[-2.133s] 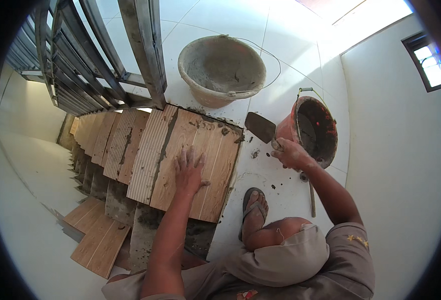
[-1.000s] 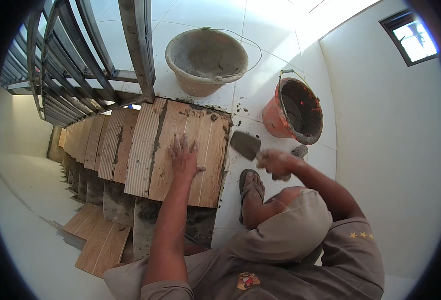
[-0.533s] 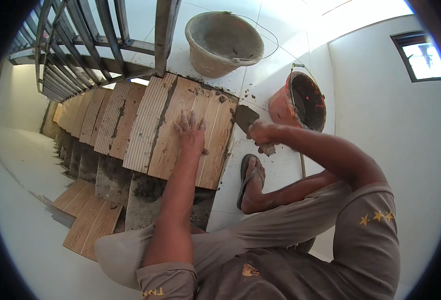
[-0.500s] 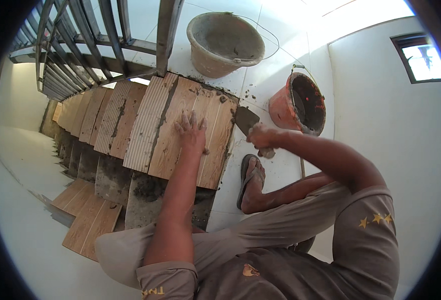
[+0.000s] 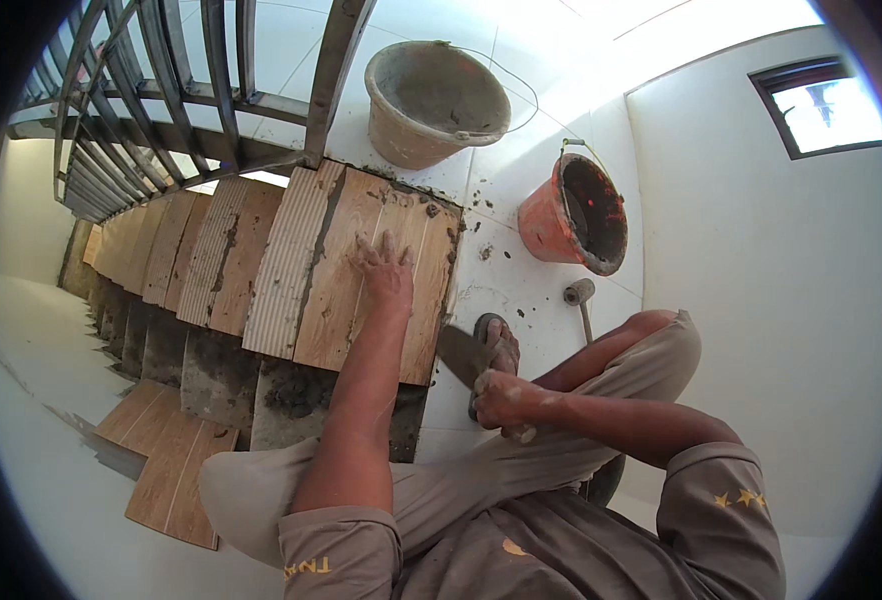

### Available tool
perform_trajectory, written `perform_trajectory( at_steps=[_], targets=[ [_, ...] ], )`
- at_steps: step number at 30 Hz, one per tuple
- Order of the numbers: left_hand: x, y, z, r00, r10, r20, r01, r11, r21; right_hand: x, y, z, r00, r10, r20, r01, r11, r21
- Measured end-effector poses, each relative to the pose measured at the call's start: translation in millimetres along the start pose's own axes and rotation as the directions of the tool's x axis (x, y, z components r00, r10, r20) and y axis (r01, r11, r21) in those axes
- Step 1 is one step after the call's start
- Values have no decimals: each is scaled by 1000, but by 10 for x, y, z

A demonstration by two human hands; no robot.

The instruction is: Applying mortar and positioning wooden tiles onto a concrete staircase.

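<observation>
A trowel (image 5: 464, 356) is held in the right hand (image 5: 506, 400), fingers clamped round its handle, the blade just beside the edge of a wood-patterned tile (image 5: 428, 310) atop the stairs (image 5: 219, 370). On that tile the left hand (image 5: 388, 275) is laid flat, fingers spread apart. Beyond, a mallet (image 5: 579, 292), a red bucket (image 5: 544, 228) and a grey-beige bucket (image 5: 411, 142) are seen on white floor (image 5: 496, 290).

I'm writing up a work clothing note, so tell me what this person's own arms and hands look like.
The left hand and right hand are bare, with pale, dusty residue on the left fingers. Both forearms are uncovered. The shirt's short sleeves are grey-brown: the left sleeve carries yellow lettering, the right sleeve yellow stars.
</observation>
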State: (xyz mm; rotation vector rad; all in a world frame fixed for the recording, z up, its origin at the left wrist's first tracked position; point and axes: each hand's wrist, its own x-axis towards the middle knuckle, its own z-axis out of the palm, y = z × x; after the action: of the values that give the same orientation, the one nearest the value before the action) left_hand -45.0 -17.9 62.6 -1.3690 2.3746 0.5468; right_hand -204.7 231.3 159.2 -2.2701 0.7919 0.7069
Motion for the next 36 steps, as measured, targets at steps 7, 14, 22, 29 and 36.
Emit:
perform_trajectory(
  at_steps=[7, 14, 22, 29, 36],
  targets=[
    [50, 134, -56, 999, 38, -1, -38, 999, 7, -493, -1, -452, 946, 315, -73, -222, 797, 562],
    [67, 54, 38, 999, 30, -35, -32, 998, -60, -1311, 681, -2246, 623, 782, 19, -751, 591, 294],
    [9, -35, 65, 999, 25, -48, -30, 995, -100, -1231, 1438, -2053, 624, 742, 245, -589, 240, 772],
    [-141, -100, 130, 990, 119, -70, -126, 985, -118, -569, 2141, -86, 361, 919, -157, -295, 272, 916],
    [-204, -58, -19, 991, 132, -32, -135, 987, -84, -429, 2300, 16, 352, 905, -241, -143, 306, 941]
  ],
)
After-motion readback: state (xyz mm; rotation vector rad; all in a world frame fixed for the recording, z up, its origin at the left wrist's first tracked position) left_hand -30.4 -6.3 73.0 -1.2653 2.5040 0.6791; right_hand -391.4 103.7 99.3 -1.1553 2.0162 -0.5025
